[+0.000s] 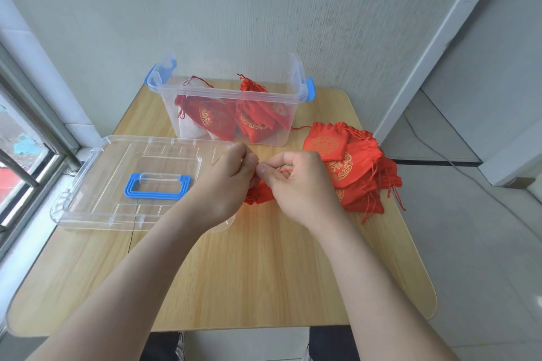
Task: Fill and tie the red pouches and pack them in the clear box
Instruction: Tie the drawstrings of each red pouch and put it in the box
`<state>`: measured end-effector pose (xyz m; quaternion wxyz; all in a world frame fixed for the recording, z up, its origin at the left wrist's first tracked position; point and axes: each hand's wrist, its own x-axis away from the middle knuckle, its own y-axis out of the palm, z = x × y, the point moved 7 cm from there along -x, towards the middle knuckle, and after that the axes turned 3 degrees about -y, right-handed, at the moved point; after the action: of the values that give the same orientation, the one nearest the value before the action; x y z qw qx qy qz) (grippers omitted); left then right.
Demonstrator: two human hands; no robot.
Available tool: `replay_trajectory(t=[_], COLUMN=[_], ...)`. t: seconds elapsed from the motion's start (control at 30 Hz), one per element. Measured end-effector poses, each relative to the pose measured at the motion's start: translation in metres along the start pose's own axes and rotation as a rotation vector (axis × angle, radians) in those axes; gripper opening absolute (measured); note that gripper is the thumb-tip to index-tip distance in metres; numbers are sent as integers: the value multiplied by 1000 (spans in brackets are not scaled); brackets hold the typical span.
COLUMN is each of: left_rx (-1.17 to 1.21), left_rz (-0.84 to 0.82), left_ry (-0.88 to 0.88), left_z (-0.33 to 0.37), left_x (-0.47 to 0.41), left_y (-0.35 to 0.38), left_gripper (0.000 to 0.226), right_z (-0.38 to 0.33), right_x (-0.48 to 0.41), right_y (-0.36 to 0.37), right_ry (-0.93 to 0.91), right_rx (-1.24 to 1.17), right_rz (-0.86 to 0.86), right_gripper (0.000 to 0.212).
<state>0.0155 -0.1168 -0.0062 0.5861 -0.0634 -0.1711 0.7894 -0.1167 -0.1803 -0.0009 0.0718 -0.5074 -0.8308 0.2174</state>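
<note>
A red pouch (259, 194) lies on the wooden table under my hands, mostly hidden by them. My left hand (231, 177) and my right hand (296, 182) meet above it, each pinching the pouch's thin red drawstring between thumb and finger. The clear box (231, 91) with blue latches stands open at the table's back and holds several tied red pouches (231, 121) with gold prints. To the right lies a stack of flat red pouches (349, 164).
The box's clear lid (96, 184) with a blue handle lies flat on the left, overhanging the table toward the window sill. The table (264, 272) ends near my legs. A wall stands behind the box; a window frame runs along the left.
</note>
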Motion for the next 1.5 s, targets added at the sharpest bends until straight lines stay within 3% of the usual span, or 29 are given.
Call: replay_trajectory(t=[0.23,0.43,0.63,0.9,1.33,1.5], left_rx=[-141,-35,-101,-376,-447,-504], left_rz=[73,43,-11,-3,-148,-207], left_ry=[-34,-46,-61,-2,68,94], left_z=[-2,-4,-3,3,11,10], left_x=[1,5,8,8,12,12], left_y=[-5,-14,-20,-12,-4,-2], left_gripper=[25,18,9,24,28,24], right_z=[-4,-1,9,9,-2,4], right_x=[1,2,2,6,4,4], right_y=[6,10,7,4,-3,2], right_ry=[-51,-8,117,125,40,112], right_rx=[254,351,257,226,72,11], right_rz=[-104,-159,-140,-155,-94,-121], right_gripper=[18,17,18,24,14,12])
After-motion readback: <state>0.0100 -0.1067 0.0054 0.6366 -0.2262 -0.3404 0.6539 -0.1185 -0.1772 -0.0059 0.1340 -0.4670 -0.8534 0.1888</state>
